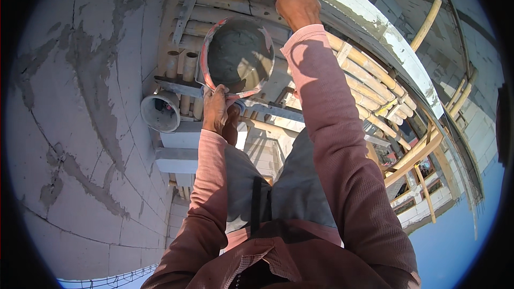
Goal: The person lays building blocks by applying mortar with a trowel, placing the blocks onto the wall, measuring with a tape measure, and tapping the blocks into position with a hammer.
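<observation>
A round bucket [205, 69] with a reddish rim holds wet grey mortar [238, 53], with a paler, watery patch near its lower side. My left hand [216, 111] grips the bucket's near rim, fingers closed over the edge. Farther off and to the right, my right hand [299, 2] is closed in a fist beside the pale wall top. A small bluish-grey piece shows above its fingers at the picture's upper edge. What this hand holds is mostly hidden.
On the left rises a pale block wall [96, 112] smeared with mortar. Bamboo poles [369, 83] form a scaffold beneath and to the right. A second, pale bucket [160, 112] stands beside white blocks [179, 160]. A pale wall top [396, 37] curves along the right.
</observation>
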### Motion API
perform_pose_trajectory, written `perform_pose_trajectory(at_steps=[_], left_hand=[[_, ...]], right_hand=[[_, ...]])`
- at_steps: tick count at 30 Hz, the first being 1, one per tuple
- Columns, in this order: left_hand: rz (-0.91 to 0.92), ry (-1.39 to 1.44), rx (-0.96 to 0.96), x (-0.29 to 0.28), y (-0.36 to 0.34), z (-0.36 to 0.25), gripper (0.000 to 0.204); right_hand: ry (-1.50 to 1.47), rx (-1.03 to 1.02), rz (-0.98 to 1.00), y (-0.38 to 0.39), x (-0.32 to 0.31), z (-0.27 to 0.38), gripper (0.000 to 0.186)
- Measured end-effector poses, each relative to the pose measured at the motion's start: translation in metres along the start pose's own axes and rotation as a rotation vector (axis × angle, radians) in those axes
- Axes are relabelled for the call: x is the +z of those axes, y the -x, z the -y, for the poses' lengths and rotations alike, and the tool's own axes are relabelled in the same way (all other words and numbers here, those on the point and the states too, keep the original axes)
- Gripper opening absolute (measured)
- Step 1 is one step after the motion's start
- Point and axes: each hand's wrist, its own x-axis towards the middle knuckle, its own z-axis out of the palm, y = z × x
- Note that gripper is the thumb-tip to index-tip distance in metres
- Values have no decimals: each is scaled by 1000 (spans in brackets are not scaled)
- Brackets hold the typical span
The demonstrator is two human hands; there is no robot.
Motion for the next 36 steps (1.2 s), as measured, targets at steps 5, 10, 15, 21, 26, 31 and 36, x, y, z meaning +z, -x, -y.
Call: perform_pose_trajectory(at_steps=[5,10,15,21,26,31,36], left_hand=[[-25,-25,-60,-6,7,4,17],[-29,-1,-32,7,15,0,15],[36,-92,-30,33,18,-12,24],[108,-244,121,63,5,-15,28],[155,-353,288,86,14,-16,19],[124,-683,317,111,34,-23,20],[196,-609,324,116,30,-24,17]], right_hand=[[133,92,69,8,-16,-61,49],[168,213,19,15,-10,-121,52],[135,297,-175,40,1,-172,46],[-271,90,-164,160,-31,-186,50],[-534,-63,112,213,-29,-163,52],[-580,-215,291,169,27,-146,41],[-1180,475,750,180,-20,-159,34]])
